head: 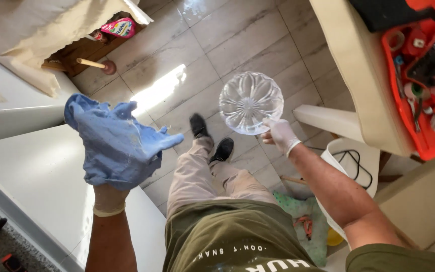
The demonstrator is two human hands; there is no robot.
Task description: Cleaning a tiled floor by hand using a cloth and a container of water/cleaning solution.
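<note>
1. The right hand (281, 135), in a thin pale glove, has its fingers closed on the lower rim of a clear cut-glass bowl with a scalloped, petal-patterned body (251, 102). The bowl is held out in front of the person, tilted so that its inside faces the camera, above the pale grey tiled floor (258, 40).
2. The left hand (111, 194), also in a pale glove, is mostly hidden under a crumpled blue cleaning cloth (118, 144). The cloth drapes over the fingers, so whether they are spread or curled beneath it cannot be told; the hand carries the cloth raised, well apart from the bowl.
3. Judging by this, the step in hand looks like wiping or polishing the bowl: glass in one hand, cloth ready in the other, the two not yet touching.
4. The next move would call for bringing cloth and bowl together while the grip on the rim stays firm, since the glass is smooth and hangs over a hard floor.
5. Outward from the hands: a white glossy table surface (31, 171) lies at the left, a cream chair (353, 65) at the right, and an open red toolbox full of hand tools (421, 85) beyond it.
6. Below, the person's dark shoes (210, 137) stand on the tiles.
</note>
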